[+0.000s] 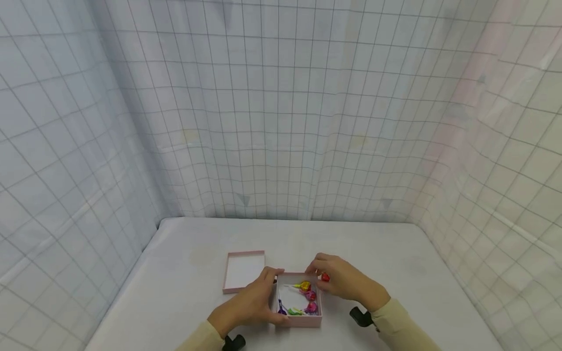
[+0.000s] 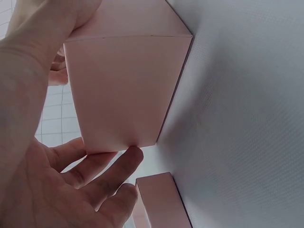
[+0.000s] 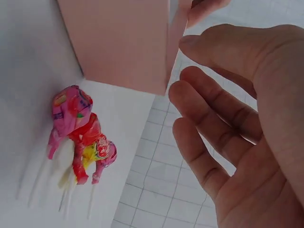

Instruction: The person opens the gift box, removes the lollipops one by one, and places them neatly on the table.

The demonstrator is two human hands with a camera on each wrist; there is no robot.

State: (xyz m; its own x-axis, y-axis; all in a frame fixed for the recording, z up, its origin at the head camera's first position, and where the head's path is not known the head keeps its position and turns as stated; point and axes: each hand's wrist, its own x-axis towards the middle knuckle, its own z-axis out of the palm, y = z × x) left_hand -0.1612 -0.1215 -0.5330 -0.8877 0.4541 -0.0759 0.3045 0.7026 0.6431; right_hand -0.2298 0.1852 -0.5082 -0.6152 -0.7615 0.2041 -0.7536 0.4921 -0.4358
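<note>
The open pink box [image 1: 304,321] [image 2: 126,90] [image 3: 118,42] holds several wrapped lollipops, among them a yellow one [image 1: 305,285] and a pink one [image 1: 311,307]. My left hand [image 1: 251,303] [image 2: 52,185] grips its left side, thumb at the front corner and fingers at the back. At the box's right rim is my right hand [image 1: 344,280] [image 3: 242,109], fingers loosely bent, nothing visibly held; whether it touches the rim I cannot tell. More lollipops, pink [image 3: 72,108] and red [image 1: 325,277] [image 3: 89,130], lie right of the box, mostly hidden by this hand in the head view.
A shallow pink lid [image 1: 244,253] [image 2: 164,199], white inside, lies left of the box and farther back on the white table [image 1: 351,243]. White cloth [image 1: 290,112] with a dark grid hangs behind and at both sides.
</note>
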